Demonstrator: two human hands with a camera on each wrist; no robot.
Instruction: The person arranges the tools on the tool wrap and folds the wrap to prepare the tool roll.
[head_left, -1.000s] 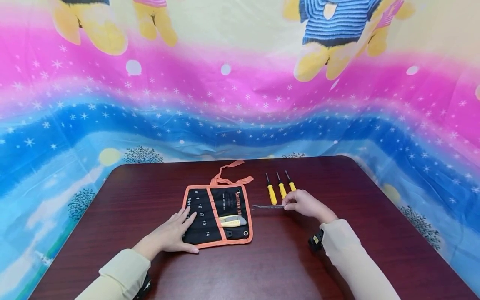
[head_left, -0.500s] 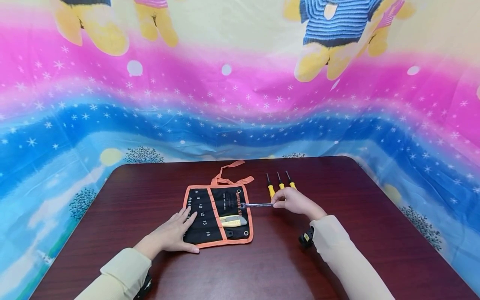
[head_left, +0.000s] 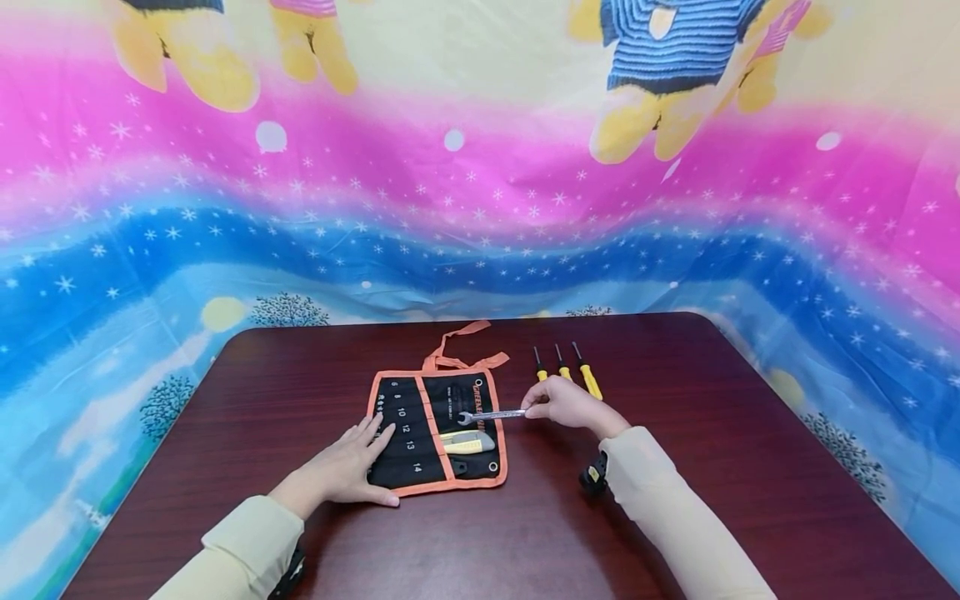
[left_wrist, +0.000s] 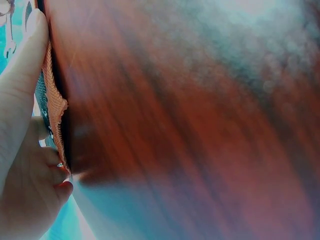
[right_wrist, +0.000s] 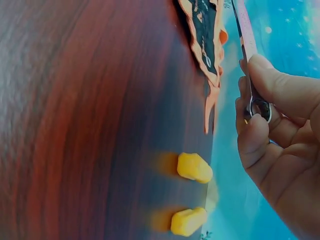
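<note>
A black tool pouch (head_left: 397, 467) with orange trim lies unrolled on the table. My left hand (head_left: 337, 467) rests on its left side, fingers spread over the fabric and thumb along the near edge. Between thumb and fingertips my right hand (head_left: 573, 404) pinches a silver combination wrench (head_left: 493, 415) by its ring end. The wrench's open end points left above the pouch's right half. In the right wrist view, the wrench shank (right_wrist: 245, 30) extends up from the fingers. Tucked into a pocket below it is a pale yellow utility knife (head_left: 467, 442).
Three yellow-handled screwdrivers lie behind my right hand; the rightmost screwdriver (head_left: 588, 379) shows most fully. Two yellow handles, one nearer handle (right_wrist: 194, 167), appear in the right wrist view. Orange tie straps (head_left: 450, 362) trail behind the pouch. A printed cloth (head_left: 480, 208) hangs behind the dark table (head_left: 465, 542).
My right hand has moved left, bringing the wrench from beside the pouch to over its right half. My left hand has stayed in place on the pouch.
</note>
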